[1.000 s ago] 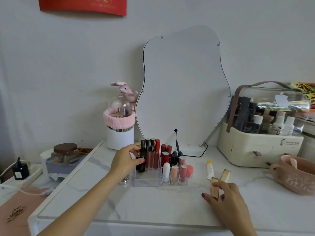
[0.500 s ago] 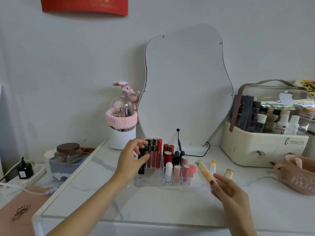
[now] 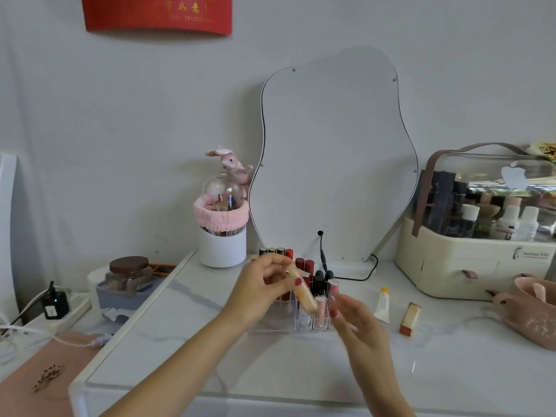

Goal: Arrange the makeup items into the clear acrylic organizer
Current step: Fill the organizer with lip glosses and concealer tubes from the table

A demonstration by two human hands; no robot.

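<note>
The clear acrylic organizer stands at the middle of the white marble table, holding several upright lipsticks and glosses. Just above and in front of it my left hand pinches the upper end of a peach gloss tube, which tilts down to the right over the front compartments. My right hand is blurred, its fingers loose beside the tube's lower end. A white tube with a yellow cap and a gold lipstick lie on the table to the right.
A wavy mirror with a black cable stands behind the organizer. A white brush pot with a pink band is at back left, a cream cosmetics case at back right, a pink bag at the right edge. A brown-lidded jar sits left.
My right hand lifted the peach tube from the table and carried it left to the organizer. My left hand left the back row and took hold of the tube's upper end.
</note>
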